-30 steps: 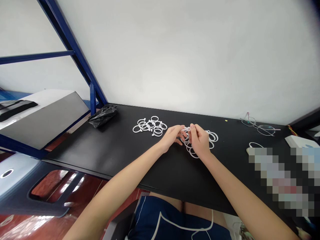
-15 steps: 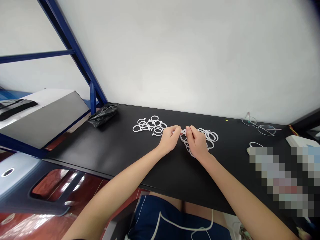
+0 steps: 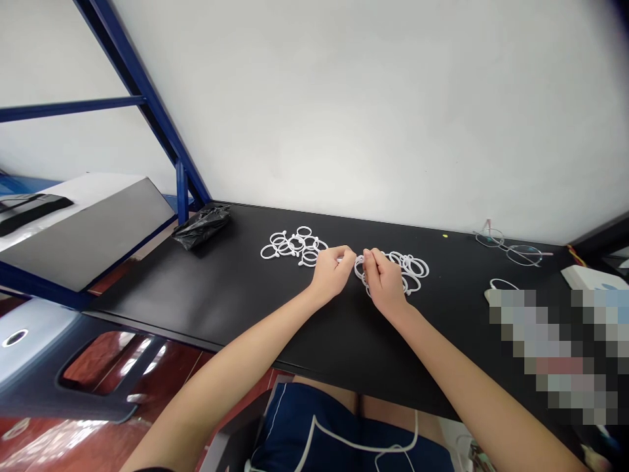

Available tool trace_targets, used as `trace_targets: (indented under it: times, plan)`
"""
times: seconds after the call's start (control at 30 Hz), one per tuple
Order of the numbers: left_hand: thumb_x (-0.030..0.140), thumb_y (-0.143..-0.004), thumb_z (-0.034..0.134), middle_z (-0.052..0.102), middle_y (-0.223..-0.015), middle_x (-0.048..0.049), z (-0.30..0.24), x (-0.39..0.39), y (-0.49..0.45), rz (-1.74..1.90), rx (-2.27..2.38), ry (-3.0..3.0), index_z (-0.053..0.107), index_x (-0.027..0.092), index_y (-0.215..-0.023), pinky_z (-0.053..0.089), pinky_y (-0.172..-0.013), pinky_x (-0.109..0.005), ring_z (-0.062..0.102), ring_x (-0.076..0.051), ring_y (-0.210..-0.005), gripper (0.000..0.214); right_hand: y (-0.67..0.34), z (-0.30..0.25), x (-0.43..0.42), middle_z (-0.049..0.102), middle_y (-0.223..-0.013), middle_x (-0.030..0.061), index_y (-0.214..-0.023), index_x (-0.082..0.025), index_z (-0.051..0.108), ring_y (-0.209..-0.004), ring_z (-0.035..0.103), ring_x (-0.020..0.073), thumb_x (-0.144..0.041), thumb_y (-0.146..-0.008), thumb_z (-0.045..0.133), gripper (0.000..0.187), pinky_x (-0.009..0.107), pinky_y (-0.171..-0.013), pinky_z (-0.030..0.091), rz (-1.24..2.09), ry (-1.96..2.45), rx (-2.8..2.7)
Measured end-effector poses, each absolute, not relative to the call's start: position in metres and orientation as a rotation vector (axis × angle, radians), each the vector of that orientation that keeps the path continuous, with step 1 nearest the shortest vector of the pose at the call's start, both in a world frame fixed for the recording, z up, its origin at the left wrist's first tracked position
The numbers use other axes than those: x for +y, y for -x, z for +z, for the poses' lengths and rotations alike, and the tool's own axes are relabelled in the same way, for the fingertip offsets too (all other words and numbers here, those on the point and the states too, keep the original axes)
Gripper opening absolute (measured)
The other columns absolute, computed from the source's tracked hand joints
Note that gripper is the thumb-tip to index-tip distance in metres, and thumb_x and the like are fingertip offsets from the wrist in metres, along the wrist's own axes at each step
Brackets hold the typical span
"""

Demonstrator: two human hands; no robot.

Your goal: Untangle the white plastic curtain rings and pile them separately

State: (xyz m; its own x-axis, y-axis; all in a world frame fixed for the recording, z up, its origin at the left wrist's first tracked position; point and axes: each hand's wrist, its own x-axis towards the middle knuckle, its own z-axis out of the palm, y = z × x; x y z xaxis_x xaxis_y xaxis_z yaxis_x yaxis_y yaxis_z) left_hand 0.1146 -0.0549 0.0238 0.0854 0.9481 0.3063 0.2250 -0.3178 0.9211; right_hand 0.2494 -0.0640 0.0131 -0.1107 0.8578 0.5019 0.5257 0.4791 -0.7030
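Observation:
My left hand (image 3: pixel 332 274) is closed in a pinch, with a small white bit showing at its fingers. Close beside it, my right hand (image 3: pixel 384 280) is also closed, its fingertips pinching a thin white ring. The two hands almost meet above the black table, and they hide most of what is between them. Around and behind my right hand lies a group of thin white rings (image 3: pixel 417 267), partly covered by it. Left of my left hand is another pile of white rings (image 3: pixel 285 248), with small knobs on them.
A crumpled black plastic bag (image 3: pixel 202 226) lies at the back left of the black table (image 3: pixel 206 288). Wire-framed glasses (image 3: pixel 523 255) rest at the back right, near a white box (image 3: pixel 584 278). A pixelated patch hides part of the right side. Blue metal framing (image 3: pixel 142 98) rises at left.
My right hand has shifted slightly, and the rings hanging below it show less at its lower edge. My left hand stays nearly still.

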Motion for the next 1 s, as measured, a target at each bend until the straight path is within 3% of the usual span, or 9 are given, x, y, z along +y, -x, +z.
trace_targets:
  times: [1.0]
  plan:
    - [0.025, -0.079, 0.041, 0.04, -0.057, 0.0027, 0.0216, -0.0533, -0.1155, 1.288, 1.188, -1.638, 0.042, 0.016, -0.053, 0.03, -0.056, -0.023, 0.037, -0.01, -0.057, 0.027, -0.2498, 0.0101, -0.064, 0.04, -0.05, -0.0047, -0.064, -0.023, 0.036, -0.044, 0.04, 0.012, -0.041, -0.1, 0.034, 0.04, 0.028, -0.048, 0.029, 0.442, 1.18, -1.766]
